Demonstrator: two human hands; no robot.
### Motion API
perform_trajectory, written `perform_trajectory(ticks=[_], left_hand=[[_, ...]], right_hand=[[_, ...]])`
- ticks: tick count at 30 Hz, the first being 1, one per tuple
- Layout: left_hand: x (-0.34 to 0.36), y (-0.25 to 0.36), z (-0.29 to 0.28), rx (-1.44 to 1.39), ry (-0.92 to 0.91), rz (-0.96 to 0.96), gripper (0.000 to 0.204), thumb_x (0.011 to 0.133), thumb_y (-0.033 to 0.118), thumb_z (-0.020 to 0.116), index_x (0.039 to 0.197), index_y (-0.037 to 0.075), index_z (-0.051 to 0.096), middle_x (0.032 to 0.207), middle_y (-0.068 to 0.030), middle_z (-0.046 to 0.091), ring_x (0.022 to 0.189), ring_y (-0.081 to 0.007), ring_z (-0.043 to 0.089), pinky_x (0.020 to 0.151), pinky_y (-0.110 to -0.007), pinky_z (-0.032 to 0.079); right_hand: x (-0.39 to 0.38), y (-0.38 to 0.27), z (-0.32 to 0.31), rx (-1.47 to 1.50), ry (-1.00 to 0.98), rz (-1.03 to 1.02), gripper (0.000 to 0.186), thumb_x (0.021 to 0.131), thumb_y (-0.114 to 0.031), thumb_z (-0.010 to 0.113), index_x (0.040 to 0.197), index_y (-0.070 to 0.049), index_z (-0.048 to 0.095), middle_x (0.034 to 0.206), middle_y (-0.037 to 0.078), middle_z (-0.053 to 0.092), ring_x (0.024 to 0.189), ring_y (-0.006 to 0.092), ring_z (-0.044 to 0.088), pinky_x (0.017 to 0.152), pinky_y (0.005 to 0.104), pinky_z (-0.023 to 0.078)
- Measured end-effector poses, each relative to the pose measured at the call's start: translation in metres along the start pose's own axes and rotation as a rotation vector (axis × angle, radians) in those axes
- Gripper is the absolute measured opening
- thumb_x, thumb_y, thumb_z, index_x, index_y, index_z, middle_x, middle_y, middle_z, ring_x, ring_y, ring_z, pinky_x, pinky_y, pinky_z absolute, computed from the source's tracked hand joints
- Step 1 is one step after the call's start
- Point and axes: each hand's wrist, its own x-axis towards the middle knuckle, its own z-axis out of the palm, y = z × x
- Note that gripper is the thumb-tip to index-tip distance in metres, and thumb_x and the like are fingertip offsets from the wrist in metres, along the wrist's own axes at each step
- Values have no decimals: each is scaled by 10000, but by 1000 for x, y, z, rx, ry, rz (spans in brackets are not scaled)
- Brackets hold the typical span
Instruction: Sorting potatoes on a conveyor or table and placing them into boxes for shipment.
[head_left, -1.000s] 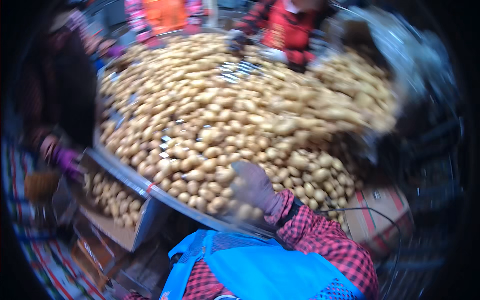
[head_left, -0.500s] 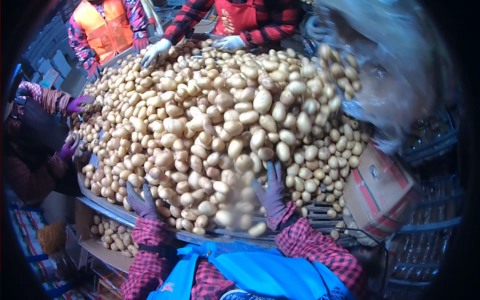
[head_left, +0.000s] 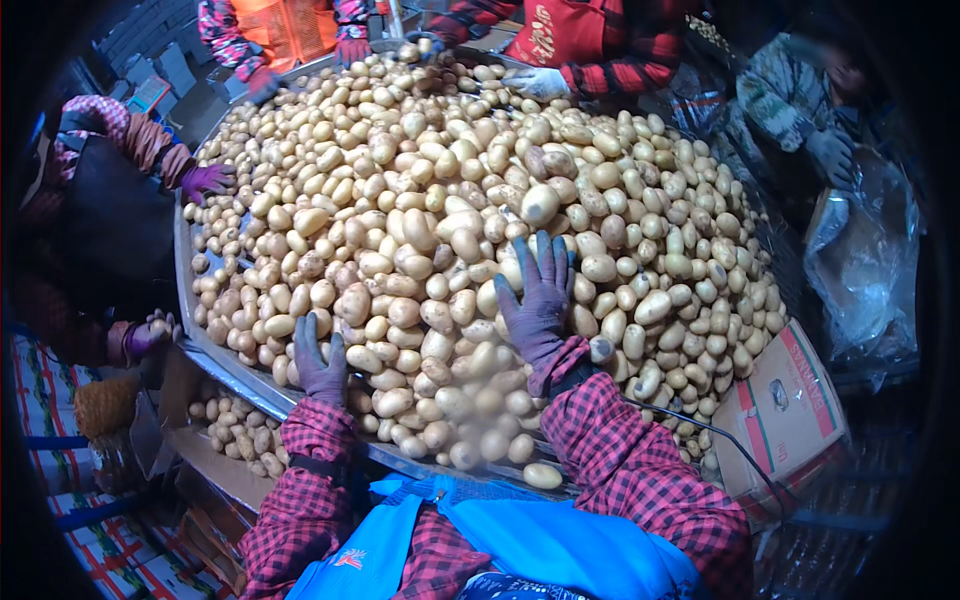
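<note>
A wide heap of pale potatoes point(head_left: 420, 200) covers a metal-edged sorting table point(head_left: 250, 385) in front of me. My left hand point(head_left: 320, 368), in a purple-grey glove, rests against the near left edge of the heap with fingers pointing up and apart. Farther in, my right hand point(head_left: 537, 300) lies on top of the potatoes, its fingers spread. Neither hand grips a potato; potatoes touch both palms and fingers, and the undersides are hidden.
Co-workers' gloved hands reach in at the left point(head_left: 207, 182) and far side point(head_left: 537, 84). A person at right holds a clear plastic liner point(head_left: 865, 260). A cardboard carton point(head_left: 785, 405) leans at the right edge; a box of potatoes point(head_left: 240, 430) stands lower left. A black cable point(head_left: 700, 425) crosses the right edge.
My right hand has moved farther up onto the heap. Potatoes that were tumbling from the plastic at the right now lie in the pile, and the plastic has swung back. The view has shifted.
</note>
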Motion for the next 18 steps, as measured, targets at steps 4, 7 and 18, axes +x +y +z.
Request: perform_trajectory(ticks=[4,7,18], left_hand=[[-2,29,-19,-13,-138,-28,582,878,170,677,1402,14,478,1418,-224,476,1331,-357,448,1126,-432,343],[-9,0,-52,64,-67,24,559,880,167,663,1389,12,491,1385,-218,508,1305,-354,474,1113,-428,359],[67,32,-37,-13,-87,174,513,877,134,664,1353,-1,526,1311,-206,573,1250,-349,531,1087,-431,389]], right_hand=[[-12,20,-4,33,55,-50,531,870,-279,656,1348,-75,548,1421,202,468,1346,426,379,1153,536,270],[-16,17,2,67,88,-111,524,867,-253,658,1340,-53,556,1399,206,490,1330,417,405,1140,531,290],[-18,19,-1,44,88,-83,489,876,-253,651,1319,-58,579,1407,175,505,1330,399,423,1151,546,262]])
